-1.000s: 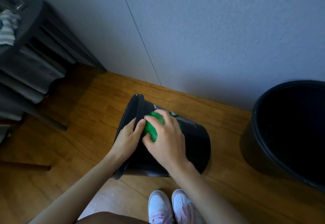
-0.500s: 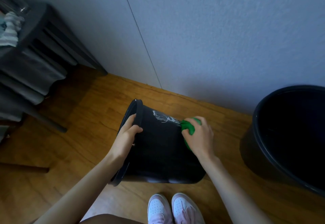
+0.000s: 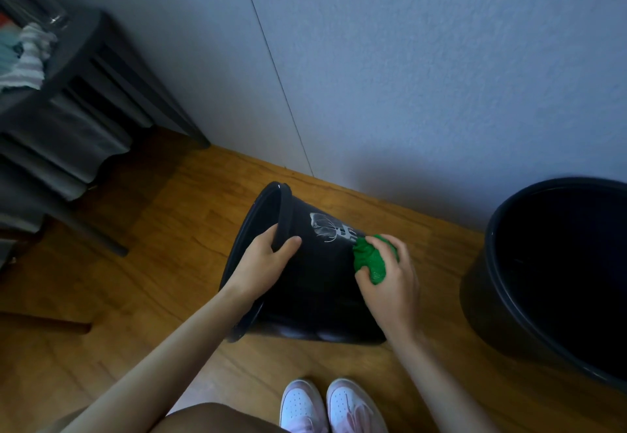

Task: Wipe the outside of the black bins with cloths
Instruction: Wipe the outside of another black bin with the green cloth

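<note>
Nearest me, 2 white shoes [image 3: 334, 405] stand on the wooden floor [image 3: 152, 246]. Just beyond them the smaller black bin [image 3: 315, 293] is tipped over, mouth facing left. My left grip [image 3: 263, 263] curls over its rim, thumb on the outer wall. My right grip [image 3: 390, 283] is closed round a bunched green cloth [image 3: 369, 259], pressing it to the bin's upper side beside a white printed mark [image 3: 325, 227]. To the right a larger black bin [image 3: 488, 300] stands upright, apart from the first. Behind both is the pale wall [image 3: 407, 76]. Far left, a dark table [image 3: 84, 59] carries a striped cloth [image 3: 30, 59].
</note>
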